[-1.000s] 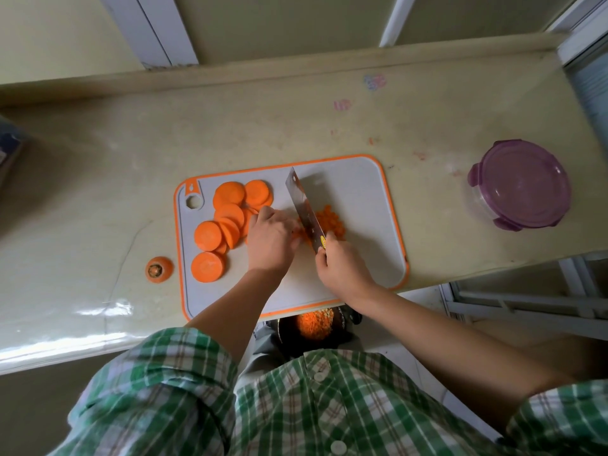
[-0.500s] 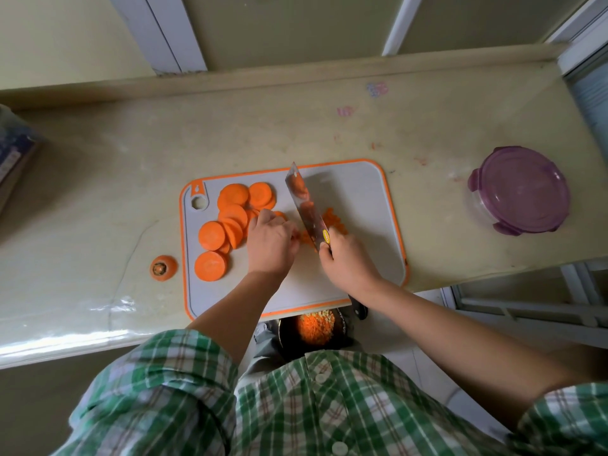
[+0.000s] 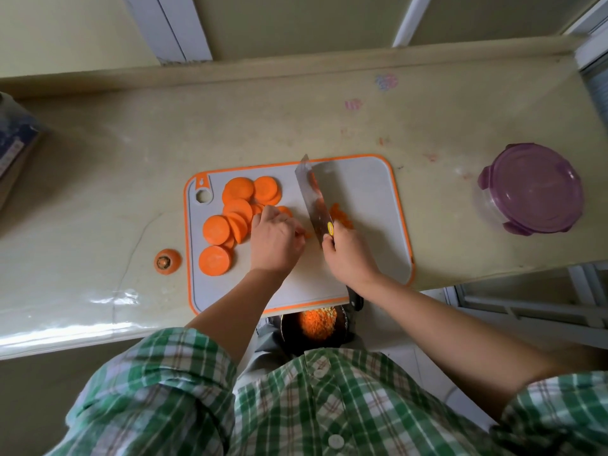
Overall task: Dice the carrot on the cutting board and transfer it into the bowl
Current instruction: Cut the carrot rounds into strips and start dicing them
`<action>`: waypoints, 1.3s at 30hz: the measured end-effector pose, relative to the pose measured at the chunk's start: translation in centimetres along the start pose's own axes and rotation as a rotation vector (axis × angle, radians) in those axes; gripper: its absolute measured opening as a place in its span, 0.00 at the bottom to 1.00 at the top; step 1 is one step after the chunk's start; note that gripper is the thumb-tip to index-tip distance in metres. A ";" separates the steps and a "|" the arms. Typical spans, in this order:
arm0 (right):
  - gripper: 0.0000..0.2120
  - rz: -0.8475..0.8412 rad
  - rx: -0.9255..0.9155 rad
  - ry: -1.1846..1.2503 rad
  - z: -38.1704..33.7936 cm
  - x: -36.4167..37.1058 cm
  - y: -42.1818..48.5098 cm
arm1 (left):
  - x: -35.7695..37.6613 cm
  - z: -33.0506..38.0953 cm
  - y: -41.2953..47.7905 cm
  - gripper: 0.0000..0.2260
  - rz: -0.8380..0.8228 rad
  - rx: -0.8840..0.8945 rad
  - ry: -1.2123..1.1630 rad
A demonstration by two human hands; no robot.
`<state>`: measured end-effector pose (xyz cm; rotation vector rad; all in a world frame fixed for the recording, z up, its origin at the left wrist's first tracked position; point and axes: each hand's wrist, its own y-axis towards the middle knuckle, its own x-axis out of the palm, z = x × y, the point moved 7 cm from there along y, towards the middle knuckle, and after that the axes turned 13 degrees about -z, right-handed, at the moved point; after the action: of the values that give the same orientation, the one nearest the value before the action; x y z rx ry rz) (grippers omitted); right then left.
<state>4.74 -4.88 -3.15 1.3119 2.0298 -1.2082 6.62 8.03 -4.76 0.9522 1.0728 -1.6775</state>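
Note:
A grey cutting board (image 3: 368, 179) with an orange rim lies on the counter. Several round carrot slices (image 3: 217, 229) sit on its left half. A small pile of diced carrot (image 3: 342, 214) lies right of the cleaver (image 3: 312, 195). My right hand (image 3: 350, 255) grips the cleaver's handle, blade edge down on the board. My left hand (image 3: 276, 236) has curled fingers pinning carrot strips (image 3: 307, 234) beside the blade. A dark bowl (image 3: 317, 324) holding diced carrot sits below the counter's front edge, partly hidden by the board.
A cut carrot top (image 3: 167, 261) lies on the counter left of the board. At the right stands a glass container with a purple lid (image 3: 533, 189). A box (image 3: 13, 149) sits at the far left edge. The counter (image 3: 98, 179) ends just in front of the board.
The cleaver has shifted slightly left along the carrot strips between chops. My left hand has drawn back a little from the blade. The camera view has tilted slightly.

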 end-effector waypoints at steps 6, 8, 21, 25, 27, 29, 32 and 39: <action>0.12 -0.042 -0.022 -0.053 0.0 -0.7 -0.7 | 0.2 0.3 0.6 0.06 -0.059 -0.110 0.038; 0.09 -0.073 -0.013 -0.067 0.0 -0.3 -0.8 | 0.3 0.3 0.7 0.07 -0.071 -0.123 0.075; 0.09 -0.022 0.065 0.032 1.5 0.3 0.0 | 0.2 0.3 0.8 0.02 -0.020 -0.021 -0.014; 0.05 -0.028 0.080 0.162 2.3 -0.6 0.4 | -0.9 -0.4 0.2 0.04 0.088 -0.017 -0.055; 0.04 -0.037 0.065 0.189 1.8 -0.3 0.0 | -1.5 -1.1 -0.2 0.02 0.125 -0.059 -0.056; 0.05 -0.044 0.049 0.208 1.0 0.7 -0.5 | -1.7 -1.6 -0.4 0.01 0.126 -0.098 -0.042; 0.07 -0.085 0.047 0.227 0.5 2.5 -1.1 | -1.5 -1.6 -0.9 0.03 0.100 -0.124 -0.021; 0.06 -0.043 0.138 0.168 5.7 -0.8 -1.2 | -0.6 -0.5 -1.3 0.03 0.089 -0.108 -0.021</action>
<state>3.56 -10.32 -5.03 1.4859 2.1330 -1.3176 5.61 8.95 -4.09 0.8984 1.0804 -1.5386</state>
